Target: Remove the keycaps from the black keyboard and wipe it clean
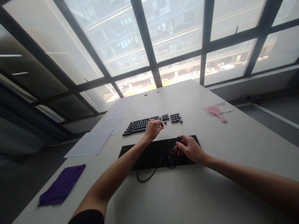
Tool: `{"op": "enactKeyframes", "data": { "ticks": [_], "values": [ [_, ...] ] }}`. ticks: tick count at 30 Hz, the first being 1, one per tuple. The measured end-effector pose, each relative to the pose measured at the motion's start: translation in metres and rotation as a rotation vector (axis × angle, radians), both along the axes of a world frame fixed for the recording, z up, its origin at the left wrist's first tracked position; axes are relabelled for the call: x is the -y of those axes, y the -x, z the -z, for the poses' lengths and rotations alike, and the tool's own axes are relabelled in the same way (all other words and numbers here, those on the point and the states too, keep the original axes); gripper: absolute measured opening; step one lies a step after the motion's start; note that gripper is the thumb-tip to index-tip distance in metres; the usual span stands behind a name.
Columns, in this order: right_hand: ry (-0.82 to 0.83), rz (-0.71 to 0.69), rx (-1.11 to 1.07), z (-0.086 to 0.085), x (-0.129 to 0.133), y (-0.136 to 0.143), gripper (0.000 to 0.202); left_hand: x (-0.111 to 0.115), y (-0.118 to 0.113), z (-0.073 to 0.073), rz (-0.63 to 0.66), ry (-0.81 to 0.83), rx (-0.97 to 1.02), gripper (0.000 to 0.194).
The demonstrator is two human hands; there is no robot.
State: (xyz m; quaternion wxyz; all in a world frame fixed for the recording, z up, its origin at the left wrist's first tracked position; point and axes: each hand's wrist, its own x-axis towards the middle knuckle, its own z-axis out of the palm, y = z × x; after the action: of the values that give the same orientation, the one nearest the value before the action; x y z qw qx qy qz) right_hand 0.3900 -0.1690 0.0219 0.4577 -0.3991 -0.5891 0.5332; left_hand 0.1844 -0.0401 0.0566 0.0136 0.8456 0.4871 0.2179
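A black keyboard base [158, 146] lies face up in front of me, its detail too dark to make out fully. Beyond it, loose black keycaps [137, 125] are laid out in keyboard order on the white table. My left hand [153, 129] is over the near right part of that main block, fingertips pinched on what looks like a small black keycap [161, 126]. Above the right half of the base, my right hand [188, 148] is closed around a black-handled keycap puller [178, 139], whose thin wire loops point away from me.
A cable [146, 180] curls out from the base's near edge. White papers [91, 144] lie along the table's left side, with a folded purple cloth [62, 185] nearer. To the right is a pink brush-shaped object [216, 112] on clear plastic. Windows stand behind the table.
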Motion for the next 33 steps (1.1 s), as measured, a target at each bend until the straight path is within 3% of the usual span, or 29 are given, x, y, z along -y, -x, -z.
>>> {"op": "enactKeyframes", "data": {
  "ticks": [4, 10, 23, 27, 30, 33],
  "values": [
    [-0.009, -0.007, -0.007, 0.000, -0.001, 0.001, 0.017, -0.023, -0.004, 0.009, -0.002, 0.033, -0.046, 0.009],
    [-0.001, -0.014, -0.002, -0.001, -0.002, 0.000, 0.016, -0.035, 0.001, 0.023, -0.032, 0.061, -0.044, 0.032],
    [0.002, -0.018, -0.042, -0.001, -0.002, -0.002, 0.018, -0.036, 0.005, 0.014, 0.019, 0.033, -0.016, 0.032],
    [-0.084, 0.055, -0.056, -0.008, 0.000, -0.006, 0.019, -0.006, 0.001, 0.000, 0.062, -0.002, 0.041, 0.025],
    [-0.189, 0.081, 0.079, -0.013, 0.004, -0.011, 0.016, 0.039, -0.004, -0.009, 0.168, 0.000, 0.101, 0.012],
    [-0.284, 0.037, 0.225, -0.014, 0.008, -0.015, 0.013, 0.089, -0.011, -0.007, 0.257, 0.106, 0.142, 0.013]
  ]
}}
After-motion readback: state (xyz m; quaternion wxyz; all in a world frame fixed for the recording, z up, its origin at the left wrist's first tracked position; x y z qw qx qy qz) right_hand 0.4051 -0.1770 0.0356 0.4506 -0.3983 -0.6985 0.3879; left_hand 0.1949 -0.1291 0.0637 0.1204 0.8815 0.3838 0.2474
